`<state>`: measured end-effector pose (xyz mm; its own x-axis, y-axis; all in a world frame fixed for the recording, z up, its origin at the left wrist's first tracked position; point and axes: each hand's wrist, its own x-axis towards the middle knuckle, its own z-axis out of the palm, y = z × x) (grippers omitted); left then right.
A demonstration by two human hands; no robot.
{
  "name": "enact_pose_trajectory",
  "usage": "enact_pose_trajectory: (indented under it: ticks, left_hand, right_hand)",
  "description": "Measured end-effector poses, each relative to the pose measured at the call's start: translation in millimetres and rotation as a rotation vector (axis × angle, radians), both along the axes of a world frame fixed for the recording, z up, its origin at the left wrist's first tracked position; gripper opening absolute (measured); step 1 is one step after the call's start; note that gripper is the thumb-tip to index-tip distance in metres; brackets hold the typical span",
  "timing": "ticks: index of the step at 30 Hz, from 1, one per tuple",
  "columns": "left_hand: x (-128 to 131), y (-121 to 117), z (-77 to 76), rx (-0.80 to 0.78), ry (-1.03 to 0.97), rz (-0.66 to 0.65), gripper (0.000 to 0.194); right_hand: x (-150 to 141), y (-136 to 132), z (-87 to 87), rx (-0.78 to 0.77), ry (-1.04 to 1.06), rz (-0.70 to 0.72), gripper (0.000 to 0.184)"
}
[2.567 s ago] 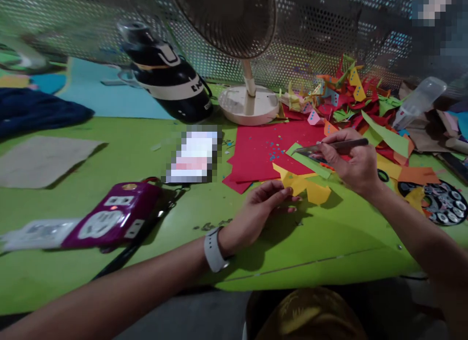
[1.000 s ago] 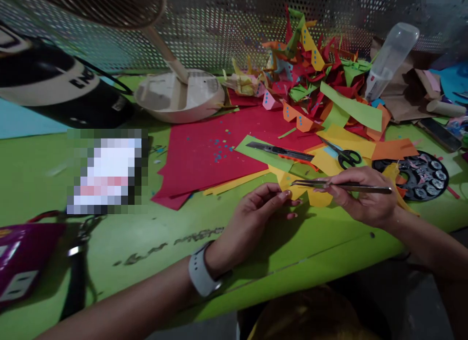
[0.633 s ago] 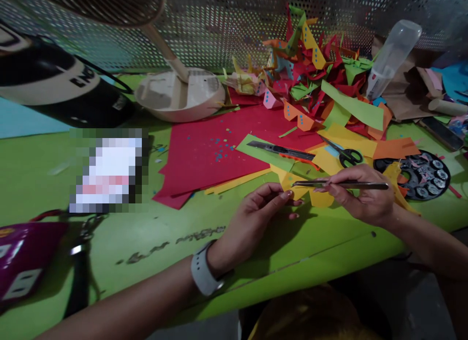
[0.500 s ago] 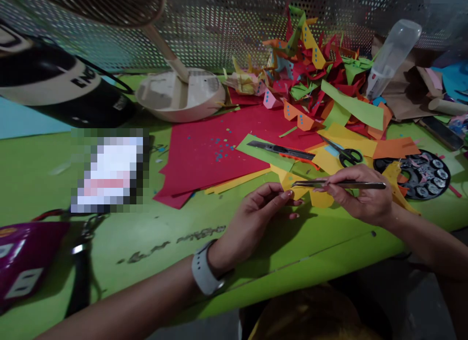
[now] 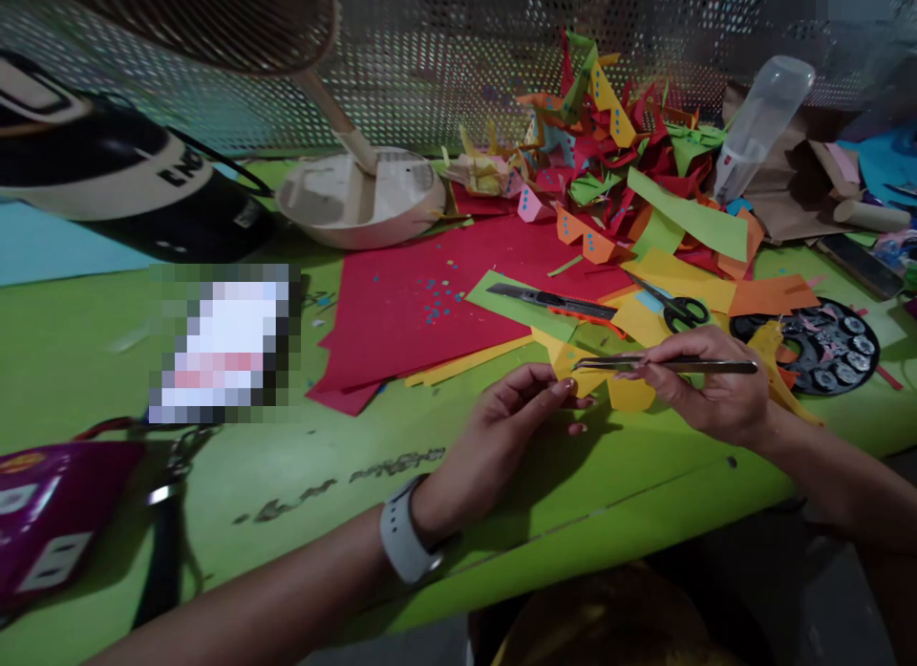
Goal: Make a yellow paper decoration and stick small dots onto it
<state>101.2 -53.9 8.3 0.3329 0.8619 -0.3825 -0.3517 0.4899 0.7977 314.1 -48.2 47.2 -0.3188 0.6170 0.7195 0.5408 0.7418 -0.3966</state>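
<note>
Between thumb and fingers, my left hand [image 5: 512, 422] pinches the edge of a yellow paper cutout [image 5: 630, 392]. My right hand [image 5: 706, 384] is closed around metal tweezers [image 5: 692, 365]. The tweezers' tips point left and lie over the yellow paper, close to my left fingertips. Whether anything tiny is between the tips, I cannot tell. Just beyond my hands, a box cutter [image 5: 551, 298] rests on a strip of green paper [image 5: 494, 289]. Black-handled scissors [image 5: 684, 312] lie on yellow paper beyond my right hand.
Red paper [image 5: 401, 322] with small blue bits covers mid-table. Behind it are piled paper cutouts [image 5: 616, 150] and a plastic bottle [image 5: 766, 121]. A black round tray [image 5: 823, 360] sits at right. Left are a fan [image 5: 358, 207], a black-and-white appliance [image 5: 143, 169] and a purple case [image 5: 64, 513].
The camera view has shifted slightly, so the far table items appear a little lower. Both hands keep nearly the same pose with the yellow paper and tweezers.
</note>
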Motion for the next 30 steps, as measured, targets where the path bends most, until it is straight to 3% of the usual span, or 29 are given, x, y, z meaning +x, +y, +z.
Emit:
enact_pose_trajectory:
  ticks: [30]
  left_hand:
    - [-1.4,-1.4,-4.5,0.014,0.029,-0.007,0.029]
  right_hand:
    - [0.0,-1.0,-0.3,-0.013,0.022,0.022,0.008]
